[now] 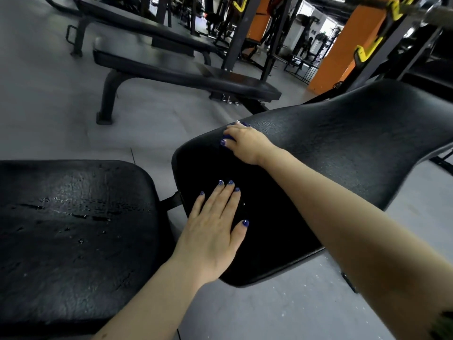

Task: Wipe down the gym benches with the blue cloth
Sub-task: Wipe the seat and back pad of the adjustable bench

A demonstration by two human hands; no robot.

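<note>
A black padded backrest (331,148) of a gym bench slopes up to the right, with its black seat pad (73,229) at the lower left. My left hand (213,231) lies flat, fingers straight, on the lower end of the backrest. My right hand (245,143) is further up near the backrest's left edge, fingers curled over a small bunched blue cloth (229,137). Only slivers of the cloth show under the fingers. The seat pad has wet streaks on its cracked surface.
A flat black bench (186,74) stands beyond on the grey floor (49,94), with another bench (147,28) behind it. Dark rack posts with yellow hooks (365,50) and an orange column (343,45) rise at the upper right.
</note>
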